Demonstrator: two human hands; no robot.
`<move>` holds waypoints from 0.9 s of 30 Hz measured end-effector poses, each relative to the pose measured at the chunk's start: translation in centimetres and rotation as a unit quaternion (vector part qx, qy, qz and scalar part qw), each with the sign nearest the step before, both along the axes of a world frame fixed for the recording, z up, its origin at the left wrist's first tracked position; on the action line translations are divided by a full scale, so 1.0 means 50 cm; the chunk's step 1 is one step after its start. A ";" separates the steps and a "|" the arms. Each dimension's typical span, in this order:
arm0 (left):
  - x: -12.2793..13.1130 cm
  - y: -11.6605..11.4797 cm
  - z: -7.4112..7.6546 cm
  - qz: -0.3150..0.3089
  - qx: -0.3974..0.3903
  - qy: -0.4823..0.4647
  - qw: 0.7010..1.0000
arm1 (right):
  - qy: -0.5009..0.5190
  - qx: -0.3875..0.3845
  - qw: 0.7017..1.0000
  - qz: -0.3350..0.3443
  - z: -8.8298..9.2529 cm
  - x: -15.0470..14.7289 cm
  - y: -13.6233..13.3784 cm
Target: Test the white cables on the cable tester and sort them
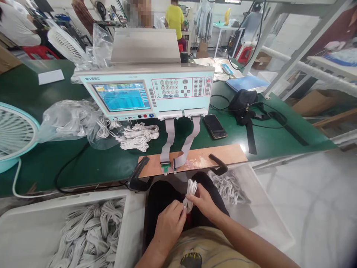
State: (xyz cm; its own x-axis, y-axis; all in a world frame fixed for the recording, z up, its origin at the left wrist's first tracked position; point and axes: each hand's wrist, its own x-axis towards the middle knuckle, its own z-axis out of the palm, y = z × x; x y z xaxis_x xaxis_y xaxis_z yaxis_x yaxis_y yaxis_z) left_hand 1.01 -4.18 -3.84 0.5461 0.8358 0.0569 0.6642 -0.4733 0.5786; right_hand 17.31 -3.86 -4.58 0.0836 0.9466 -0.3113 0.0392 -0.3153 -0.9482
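Note:
A coiled white cable is held over my lap between both hands. My right hand grips the coil from the right, thumb across its front. My left hand is closed at the coil's lower end, fingertips pinched there; they seem to hold an end of the cable, though it is mostly hidden. Just beyond is a wooden board on the table edge, with a small green circuit board on it. Grey ribbon cables run from there up to a tester with a lit screen.
A white bin of coiled cables stands at left, another bin at right. Black clamps hold the board. On the green table lie a cable bundle, a phone, a black bag and a fan.

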 end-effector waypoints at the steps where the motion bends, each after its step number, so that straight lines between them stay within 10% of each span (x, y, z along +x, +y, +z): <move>1: -0.002 0.002 0.001 -0.006 0.002 -0.030 1.000 | 0.023 -0.018 1.000 -0.001 -0.002 0.002 0.001; 9: 0.015 0.002 -0.005 0.115 -0.150 -0.309 0.932 | 0.242 -0.109 0.964 0.002 -0.001 -0.013 -0.003; 15: 0.015 0.003 -0.016 0.204 -0.222 -0.340 0.891 | -0.120 0.005 0.993 0.022 -0.003 -0.009 -0.018; 21: 0.009 -0.009 -0.030 0.222 -0.325 -0.342 0.853 | -0.396 0.314 0.821 0.265 0.025 0.001 -0.017; 27: 0.013 -0.035 -0.043 0.257 -0.423 -0.374 0.784 | -0.430 0.354 0.720 0.414 0.033 -0.009 -0.032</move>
